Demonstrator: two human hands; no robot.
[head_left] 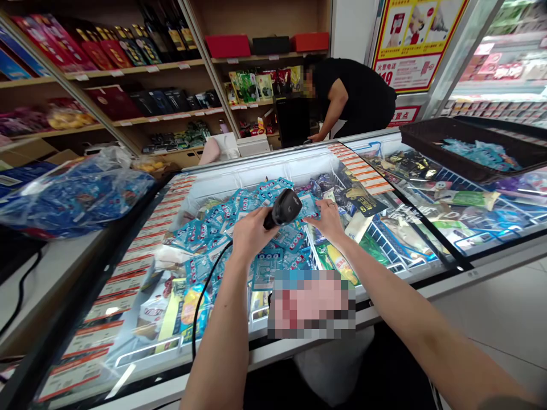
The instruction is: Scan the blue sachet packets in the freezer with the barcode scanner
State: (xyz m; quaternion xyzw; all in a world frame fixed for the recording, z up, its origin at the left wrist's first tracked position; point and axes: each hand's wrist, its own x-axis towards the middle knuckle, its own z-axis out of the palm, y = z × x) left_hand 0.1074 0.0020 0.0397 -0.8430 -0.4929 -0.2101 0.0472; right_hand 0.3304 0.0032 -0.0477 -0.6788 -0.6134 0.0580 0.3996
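My left hand (248, 236) is wrapped round the handle of a black barcode scanner (287, 206), its head facing up and to the right. A black cord runs down from it past my forearm. Right beside the scanner, the thumb and fingers of my right hand (330, 222) hold the edge of a small blue packet (307, 206). A loose heap of similar blue packets (204, 230) spreads beneath both hands, over the glass-topped chest freezer (160, 171). Near the front edge, a pixelated patch hides whatever lies there.
A brown tray (416, 139) with blue packets stands on the freezer at right. At left lies a clear plastic bag (77, 193) of blue packs. Across the freezer, a person in black (359, 94) bends by the shelves (171, 65). Price labels (109, 310) line the glass.
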